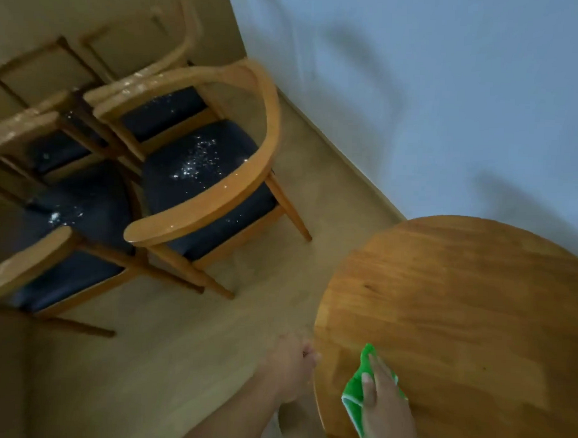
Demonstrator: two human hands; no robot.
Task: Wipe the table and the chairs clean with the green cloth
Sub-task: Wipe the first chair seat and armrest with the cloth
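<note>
**Cloth on counter, chairs dusty**

Head view: our right hand (384,405) presses the green cloth (357,395) flat, fingers straight, on the round wooden counter (458,306) near its left edge. Left hand (292,366) grips that edge, fingers curled. Chairs (197,169) stand well apart on the floor (184,362), white specks on the seats.

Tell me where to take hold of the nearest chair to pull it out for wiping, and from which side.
Take the nearest chair by its curved wooden back rail, on the stretch nearest the table, coming from above on the table side. The rail arcs round the dark, crumb-speckled seat and stands clear of it, so a grip there probably closes easily. The other chairs crowd its far side.
</note>
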